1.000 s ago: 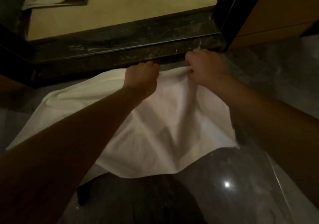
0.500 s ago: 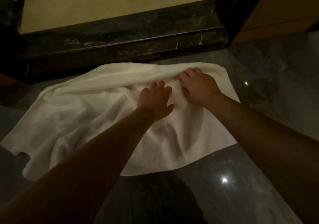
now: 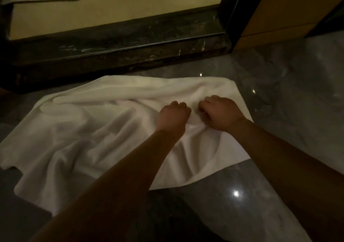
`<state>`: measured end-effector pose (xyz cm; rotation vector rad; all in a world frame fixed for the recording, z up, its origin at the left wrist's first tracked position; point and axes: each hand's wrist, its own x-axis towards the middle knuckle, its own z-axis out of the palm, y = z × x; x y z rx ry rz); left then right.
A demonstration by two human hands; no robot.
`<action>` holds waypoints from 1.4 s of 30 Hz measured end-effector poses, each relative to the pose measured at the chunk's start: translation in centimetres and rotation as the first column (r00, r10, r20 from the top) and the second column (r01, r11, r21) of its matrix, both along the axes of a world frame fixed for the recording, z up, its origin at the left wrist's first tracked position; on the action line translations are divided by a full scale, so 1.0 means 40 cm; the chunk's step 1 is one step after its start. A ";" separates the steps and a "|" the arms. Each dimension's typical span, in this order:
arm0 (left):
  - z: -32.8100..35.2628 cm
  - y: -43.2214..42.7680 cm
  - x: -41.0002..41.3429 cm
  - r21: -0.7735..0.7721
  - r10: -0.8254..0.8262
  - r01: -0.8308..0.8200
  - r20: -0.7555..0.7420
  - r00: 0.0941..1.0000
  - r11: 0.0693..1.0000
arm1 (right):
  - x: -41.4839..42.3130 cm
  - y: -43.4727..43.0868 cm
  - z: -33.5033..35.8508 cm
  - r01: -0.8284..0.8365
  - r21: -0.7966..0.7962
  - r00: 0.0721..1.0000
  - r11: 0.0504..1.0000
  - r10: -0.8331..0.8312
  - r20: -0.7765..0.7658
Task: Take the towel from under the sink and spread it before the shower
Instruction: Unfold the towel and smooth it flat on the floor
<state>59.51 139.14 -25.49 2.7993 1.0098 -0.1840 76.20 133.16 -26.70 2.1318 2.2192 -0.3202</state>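
Dark polished grey stone floor (image 3: 279, 195), with the black marble shower threshold (image 3: 121, 42) across the top of the view. White terry towel (image 3: 83, 139) lies on the floor just before that threshold, long axis running left-right, parallel to it. It is down but rumpled: folds bunch through the middle and left, and the far edge is rolled over.

Both hands sit on the right third, close together. Left hand (image 3: 172, 117) curled into a fist, pinching cloth. Right hand (image 3: 219, 114) also curled, bunching a fold. So most of the towel lies left of the grip; the left hand is nearer the slack. Likely next: draw leftward to flatten.
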 end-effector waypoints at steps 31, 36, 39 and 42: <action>0.028 0.143 -0.017 -0.038 0.164 -0.165 -0.037 0.986 0.986 | 0.020 0.079 0.019 0.436 -0.205 0.867 0.876 -0.470 -0.165; 0.012 0.153 -0.013 -0.013 0.203 -0.203 0.013 0.979 0.979 | 0.010 0.109 0.000 0.437 -0.201 0.882 0.877 -0.461 -0.094; 0.004 0.160 -0.011 0.032 0.155 -0.158 0.078 0.985 0.987 | 0.018 0.128 -0.002 0.416 -0.183 0.897 0.891 -0.435 -0.077; -0.009 0.170 -0.018 0.090 0.131 -0.140 0.102 0.986 0.986 | 0.025 0.146 -0.006 0.407 -0.131 0.907 0.904 -0.417 -0.061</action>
